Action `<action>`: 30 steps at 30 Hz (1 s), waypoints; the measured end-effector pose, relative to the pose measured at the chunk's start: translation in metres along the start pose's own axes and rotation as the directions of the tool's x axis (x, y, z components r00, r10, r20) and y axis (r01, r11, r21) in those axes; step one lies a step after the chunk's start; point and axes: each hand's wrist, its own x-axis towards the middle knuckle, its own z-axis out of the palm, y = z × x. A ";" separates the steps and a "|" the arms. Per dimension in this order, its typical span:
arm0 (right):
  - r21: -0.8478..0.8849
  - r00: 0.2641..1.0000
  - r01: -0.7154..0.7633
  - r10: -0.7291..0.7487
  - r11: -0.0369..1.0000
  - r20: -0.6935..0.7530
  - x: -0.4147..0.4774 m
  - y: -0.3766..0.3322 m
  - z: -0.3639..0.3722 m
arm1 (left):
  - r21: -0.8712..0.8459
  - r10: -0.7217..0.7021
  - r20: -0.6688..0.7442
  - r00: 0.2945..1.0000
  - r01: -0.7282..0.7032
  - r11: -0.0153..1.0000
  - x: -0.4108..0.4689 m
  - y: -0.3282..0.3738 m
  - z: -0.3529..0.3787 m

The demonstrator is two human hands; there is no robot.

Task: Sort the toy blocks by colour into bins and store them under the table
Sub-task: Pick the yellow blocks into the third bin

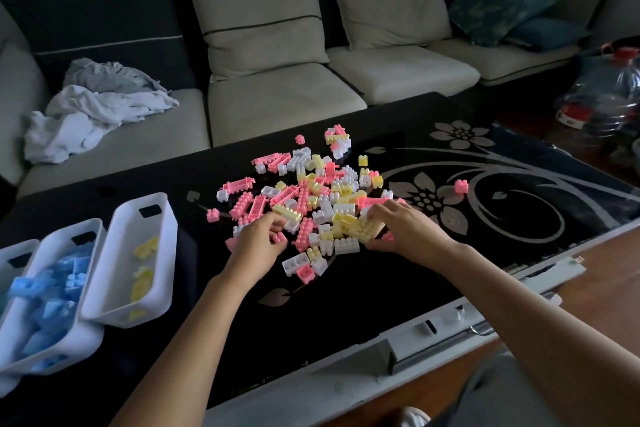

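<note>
A person leans over a black glass coffee table [346, 305] and works at a pile of blocks [311, 194] in pink, white and pale yellow, heaped mid-table. The right hand [408, 229] sits at the pile's near right edge. Its fingers are curled over a clump of yellow blocks [362, 230] and the thumb is tucked underneath, so the clump is clasped between them. The left hand [258, 239] is at the near left edge, palm down and fingers bent. A small pink block [279, 238] is caught between its thumb and fingertips; whether the block has left the glass cannot be made out. Both forearms reach in from the near edge of the table and angle inward toward the pile.

Three white bins stand side by side at the table's left end, well apart from the hands. The nearest bin [166, 218] holds a few yellow pieces scattered along its bottom. The middle bin [90, 329] is heaped with blue blocks [55, 295]. The third bin [14, 248] is cut off by the frame edge, and its contents cannot be made out.

A stray pink block [461, 186] lies alone on the floral pattern to the right. Behind the table is a pale sofa [277, 97] with rumpled clothes [93, 114] on its left seat.
</note>
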 end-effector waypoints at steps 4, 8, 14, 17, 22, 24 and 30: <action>-0.033 0.994 0.101 -0.099 0.994 0.052 0.014 -0.006 -0.001 | -0.099 -0.041 -0.005 0.999 0.040 0.994 0.001 -0.006 -0.008; -0.035 0.989 0.134 -0.132 0.990 0.063 0.021 -0.016 0.003 | -0.108 -0.054 0.014 0.998 0.055 0.993 0.001 -0.012 -0.014; -0.037 0.986 0.165 -0.164 0.986 0.036 0.029 -0.028 0.015 | 0.013 -0.020 0.083 0.996 0.019 1.000 0.006 -0.010 -0.014; -0.039 0.990 0.137 -0.137 0.990 -0.022 0.034 -0.034 0.024 | 0.075 -0.005 0.067 0.998 0.000 0.997 0.009 -0.002 -0.012; -0.061 0.982 0.169 -0.173 0.984 -0.073 0.035 -0.042 0.030 | 0.131 0.083 0.055 0.995 -0.089 0.987 0.020 0.013 -0.014; -0.086 0.981 0.190 -0.193 0.978 -0.032 0.035 -0.045 0.030 | 0.130 0.138 0.151 0.979 -0.158 0.979 0.021 0.023 -0.012; -0.110 0.987 0.149 -0.154 0.983 -0.041 0.034 -0.052 0.033 | 0.201 0.150 0.204 0.967 -0.191 0.961 0.015 0.035 0.005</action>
